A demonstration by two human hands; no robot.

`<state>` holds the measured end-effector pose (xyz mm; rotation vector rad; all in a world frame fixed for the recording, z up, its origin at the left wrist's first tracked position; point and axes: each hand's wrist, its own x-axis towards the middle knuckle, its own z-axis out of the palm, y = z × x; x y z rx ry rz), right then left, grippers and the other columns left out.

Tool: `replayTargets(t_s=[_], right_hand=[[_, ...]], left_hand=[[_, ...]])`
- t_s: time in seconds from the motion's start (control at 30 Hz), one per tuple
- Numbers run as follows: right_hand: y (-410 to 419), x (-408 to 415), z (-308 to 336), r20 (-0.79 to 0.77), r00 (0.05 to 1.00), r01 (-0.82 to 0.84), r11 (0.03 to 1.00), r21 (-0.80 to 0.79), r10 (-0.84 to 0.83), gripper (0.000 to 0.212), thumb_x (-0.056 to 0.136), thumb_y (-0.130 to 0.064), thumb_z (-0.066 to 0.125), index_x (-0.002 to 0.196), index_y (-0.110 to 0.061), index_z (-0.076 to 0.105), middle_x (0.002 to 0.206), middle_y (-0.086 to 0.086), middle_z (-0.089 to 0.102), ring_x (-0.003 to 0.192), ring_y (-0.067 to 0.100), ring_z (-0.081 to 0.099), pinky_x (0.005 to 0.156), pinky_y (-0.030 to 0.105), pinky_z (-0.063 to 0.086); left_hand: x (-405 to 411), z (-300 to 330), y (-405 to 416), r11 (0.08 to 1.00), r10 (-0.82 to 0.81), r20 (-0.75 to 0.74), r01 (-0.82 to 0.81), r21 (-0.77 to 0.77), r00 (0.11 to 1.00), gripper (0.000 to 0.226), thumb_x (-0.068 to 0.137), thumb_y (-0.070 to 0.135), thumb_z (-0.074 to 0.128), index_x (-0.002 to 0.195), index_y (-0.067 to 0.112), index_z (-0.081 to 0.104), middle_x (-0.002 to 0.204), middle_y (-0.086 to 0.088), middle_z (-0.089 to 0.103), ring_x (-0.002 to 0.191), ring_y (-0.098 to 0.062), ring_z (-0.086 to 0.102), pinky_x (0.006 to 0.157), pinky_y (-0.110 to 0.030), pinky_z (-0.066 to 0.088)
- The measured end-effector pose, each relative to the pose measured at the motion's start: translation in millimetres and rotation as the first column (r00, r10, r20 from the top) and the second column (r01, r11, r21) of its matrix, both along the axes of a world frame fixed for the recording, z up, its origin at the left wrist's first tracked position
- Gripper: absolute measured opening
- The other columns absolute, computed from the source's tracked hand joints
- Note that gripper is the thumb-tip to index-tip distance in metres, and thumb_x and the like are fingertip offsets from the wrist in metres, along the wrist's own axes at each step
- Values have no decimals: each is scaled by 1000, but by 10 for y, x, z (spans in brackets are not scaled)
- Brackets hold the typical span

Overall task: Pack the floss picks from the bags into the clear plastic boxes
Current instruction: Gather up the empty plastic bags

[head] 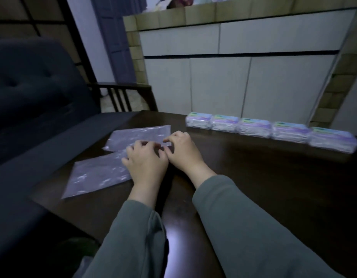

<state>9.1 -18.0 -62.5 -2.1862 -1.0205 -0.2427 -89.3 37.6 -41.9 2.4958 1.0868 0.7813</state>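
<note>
Hands meet at the middle of the dark table [253, 177]: the left hand [146, 163] lies on the nearer flat bag [95, 175], fingers curled, while the right hand [183, 151] pinches the corner of the farther bag [137, 136] between thumb and fingertips. Whether the left hand actually grips anything is unclear. Five filled clear boxes [271, 131] stand in a row along the table's far edge, each touching the next. A dark sofa [33, 97] sits left.
</note>
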Motion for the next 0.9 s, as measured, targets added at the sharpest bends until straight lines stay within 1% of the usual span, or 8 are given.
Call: replayTargets(t_s=[0.13, 0.23, 0.3, 0.5, 0.67, 0.77, 0.83, 0.9], right_hand=[[389, -19, 21, 57, 996, -63, 998, -23, 65, 39, 90, -23, 57, 128, -19, 59, 140, 3, 46, 131, 25, 35, 107, 40, 31], [564, 26, 5, -57, 988, -152, 958, -241, 143, 52, 96, -31, 49, 147, -25, 38, 158, 1, 24, 145, 27, 14, 115, 47, 16], [609, 57, -8, -104, 992, -108, 926, -362, 75, 51, 98, -39, 43, 145, -20, 41, 154, 6, 32, 142, 32, 21, 113, 48, 18], [567, 89, 9, 161, 976, 195, 918, -346, -146, 48, 91, -54, 48, 117, -19, 67, 121, 8, 54, 116, 29, 43, 100, 42, 32], [491, 96, -9, -11, 996, 81, 974, -213, -85, 38, 86, -48, 60, 98, -13, 66, 120, 5, 52, 120, 25, 42, 99, 41, 30], [400, 54, 23, -121, 992, -9, 969, -247, -22, 52, 87, -54, 59, 124, -20, 51, 123, 5, 56, 119, 28, 46, 100, 42, 30], [357, 23, 65, -91, 996, -29, 942, -334, -2, 67, 89, -56, 54, 146, -30, 30, 136, 6, 48, 126, 30, 38, 103, 47, 29], [348, -16, 85, -57, 998, -16, 911, -413, -8, 65, 94, -51, 49, 151, -33, 22, 137, 10, 46, 126, 32, 39, 103, 51, 31]], left_hand=[[-101, -15, 227, 974, 174, -177, -196, -116, 969, 49, 91, 43, 48, 136, 26, 47, 153, -12, 25, 141, -39, 12, 109, -59, 12], [-62, -85, 331, 934, 140, -369, -247, -259, 919, 55, 96, 49, 32, 146, 26, 31, 159, -15, 10, 144, -43, 0, 111, -60, 2], [-27, -109, 370, 944, 97, -408, -213, -250, 908, 53, 97, 48, 28, 145, 27, 33, 158, -15, 13, 143, -42, 6, 111, -59, 4], [-75, -58, 597, 986, 67, -218, -99, -136, 974, 55, 85, 66, 47, 126, 31, 54, 136, -7, 47, 126, -30, 37, 100, -46, 28], [-128, -29, 608, 934, 183, -349, -274, -231, 919, 87, 70, 79, 52, 141, 31, 37, 157, -16, 11, 141, -41, 8, 110, -56, 12], [-153, -52, 600, 961, 105, -349, -185, -205, 931, 86, 77, 76, 49, 146, 28, 31, 152, -14, 29, 137, -38, 24, 108, -50, 21], [-177, -49, 585, 977, 60, -221, -102, -186, 973, 75, 83, 61, 57, 145, 26, 33, 143, -12, 43, 131, -33, 34, 104, -45, 31], [-203, -43, 544, 967, 32, -77, -50, -249, 997, 57, 90, 39, 59, 142, 27, 39, 135, -10, 50, 125, -30, 41, 101, -44, 37]])
